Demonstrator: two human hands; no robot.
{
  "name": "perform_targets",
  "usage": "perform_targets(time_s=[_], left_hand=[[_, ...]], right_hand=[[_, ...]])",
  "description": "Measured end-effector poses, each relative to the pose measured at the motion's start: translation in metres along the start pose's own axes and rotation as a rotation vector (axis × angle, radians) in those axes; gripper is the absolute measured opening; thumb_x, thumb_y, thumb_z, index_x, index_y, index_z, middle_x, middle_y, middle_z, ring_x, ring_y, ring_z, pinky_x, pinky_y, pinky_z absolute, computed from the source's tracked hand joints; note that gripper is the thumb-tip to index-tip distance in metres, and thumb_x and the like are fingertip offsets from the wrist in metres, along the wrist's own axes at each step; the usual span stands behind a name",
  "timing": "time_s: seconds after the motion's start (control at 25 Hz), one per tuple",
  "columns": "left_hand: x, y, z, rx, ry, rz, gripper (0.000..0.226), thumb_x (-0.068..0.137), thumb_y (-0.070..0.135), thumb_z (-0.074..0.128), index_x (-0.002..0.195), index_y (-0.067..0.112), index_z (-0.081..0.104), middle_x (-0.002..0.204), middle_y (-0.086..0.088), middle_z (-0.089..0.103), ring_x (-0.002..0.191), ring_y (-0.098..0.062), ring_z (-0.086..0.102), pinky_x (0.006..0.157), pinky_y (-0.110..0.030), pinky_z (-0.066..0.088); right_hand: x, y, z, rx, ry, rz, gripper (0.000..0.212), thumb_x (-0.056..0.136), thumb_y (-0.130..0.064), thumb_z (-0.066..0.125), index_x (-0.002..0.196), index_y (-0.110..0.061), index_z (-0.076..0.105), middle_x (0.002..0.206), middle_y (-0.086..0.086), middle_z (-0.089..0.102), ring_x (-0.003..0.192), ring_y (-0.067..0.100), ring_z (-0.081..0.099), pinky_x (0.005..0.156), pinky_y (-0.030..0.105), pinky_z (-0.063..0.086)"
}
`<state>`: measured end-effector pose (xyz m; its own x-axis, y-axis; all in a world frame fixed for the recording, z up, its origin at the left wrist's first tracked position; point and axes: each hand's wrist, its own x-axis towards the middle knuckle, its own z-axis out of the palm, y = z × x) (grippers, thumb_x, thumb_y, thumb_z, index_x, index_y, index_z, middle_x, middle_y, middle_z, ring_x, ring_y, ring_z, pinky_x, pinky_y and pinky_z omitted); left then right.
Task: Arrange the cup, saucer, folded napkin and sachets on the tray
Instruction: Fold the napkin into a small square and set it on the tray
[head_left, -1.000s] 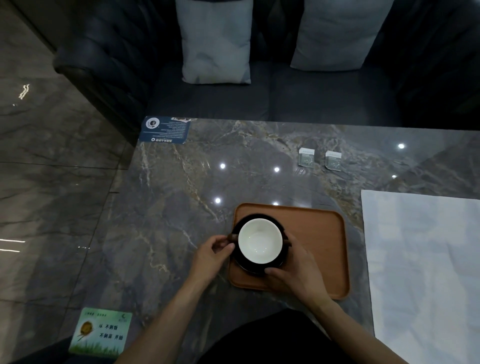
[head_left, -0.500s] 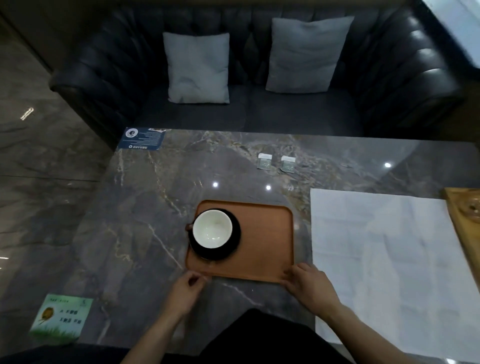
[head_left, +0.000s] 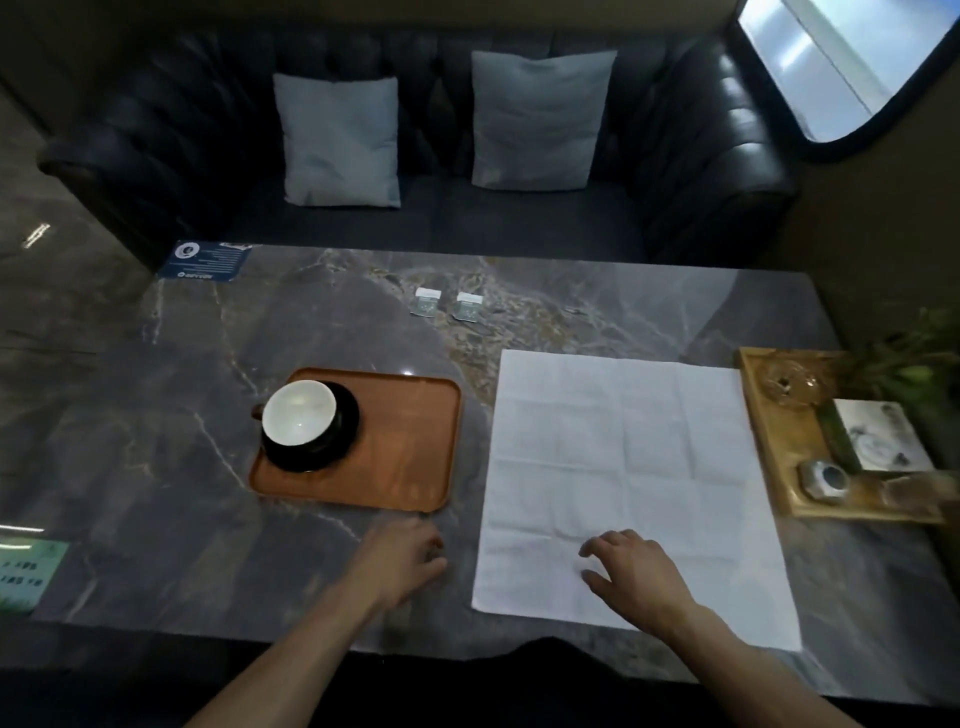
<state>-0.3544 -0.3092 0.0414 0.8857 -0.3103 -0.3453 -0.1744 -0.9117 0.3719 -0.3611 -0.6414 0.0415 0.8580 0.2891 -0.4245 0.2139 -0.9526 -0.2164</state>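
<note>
A cup (head_left: 298, 412), white inside, stands on a black saucer (head_left: 340, 436) at the left end of the brown wooden tray (head_left: 405, 447). To the tray's right a large white napkin (head_left: 623, 457) lies spread flat and unfolded on the marble table. Two small sachets (head_left: 448, 303) lie side by side farther back. My right hand (head_left: 631, 569) rests on the napkin's near part with fingers spread. My left hand (head_left: 402, 556) hovers over the bare table between tray and napkin, fingers loosely curled, holding nothing.
A golden tray (head_left: 779, 447) with small ornaments and a plant sits at the table's right end. A blue card (head_left: 205, 261) lies at the far left corner and a green card (head_left: 26, 574) at the near left. A dark sofa with two cushions stands behind the table.
Both hands let go of the cup and saucer, passed the tray's near edge, then moved right. My right hand now lies on the napkin. The view has swung right and up.
</note>
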Motion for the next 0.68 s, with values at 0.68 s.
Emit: perform_targets(time_s=[0.68], left_hand=[[0.022,0.050,0.041,0.225,-0.139,0.374,0.036,0.081,0.049,0.056,0.112,0.030,0.062,0.114,0.006,0.058,0.105,-0.016,0.056,0.092,-0.032,0.037]], right_hand=[[-0.090,0.096,0.032,-0.120,0.017,0.259,0.041,0.093,-0.036,0.054,0.133,-0.030,0.055,0.132,-0.010,0.058,0.120,0.016,0.053,0.094,0.032,0.042]])
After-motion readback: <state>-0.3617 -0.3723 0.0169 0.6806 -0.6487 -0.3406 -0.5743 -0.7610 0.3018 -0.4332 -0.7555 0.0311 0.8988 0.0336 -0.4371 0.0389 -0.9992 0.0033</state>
